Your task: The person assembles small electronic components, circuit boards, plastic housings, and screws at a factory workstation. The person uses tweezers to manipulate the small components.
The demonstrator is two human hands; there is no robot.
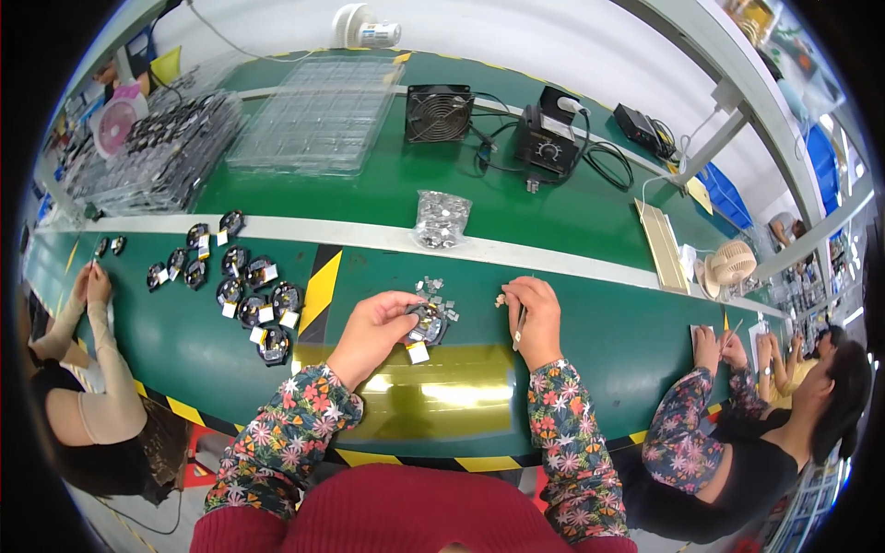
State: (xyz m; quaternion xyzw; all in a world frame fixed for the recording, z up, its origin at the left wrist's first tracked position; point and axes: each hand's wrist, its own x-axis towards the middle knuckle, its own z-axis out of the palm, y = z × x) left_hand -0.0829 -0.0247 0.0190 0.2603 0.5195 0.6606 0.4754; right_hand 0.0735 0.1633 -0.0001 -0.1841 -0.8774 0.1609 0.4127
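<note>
Maroon top (415, 507), left fingers (398, 301) pinching round black part (429, 326) — right fingers (527, 288) curled around slim tool (519, 330)

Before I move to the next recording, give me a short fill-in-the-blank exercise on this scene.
The left hand holds a round unit with a mostly ____ casing.
The right hand holds a slim tool above a bench coloured ____.
The glossy sheet on the bench is tinted ____.
More round units lie to the ____ of the left hand.
Missing words: black; green; yellow; left.
</note>
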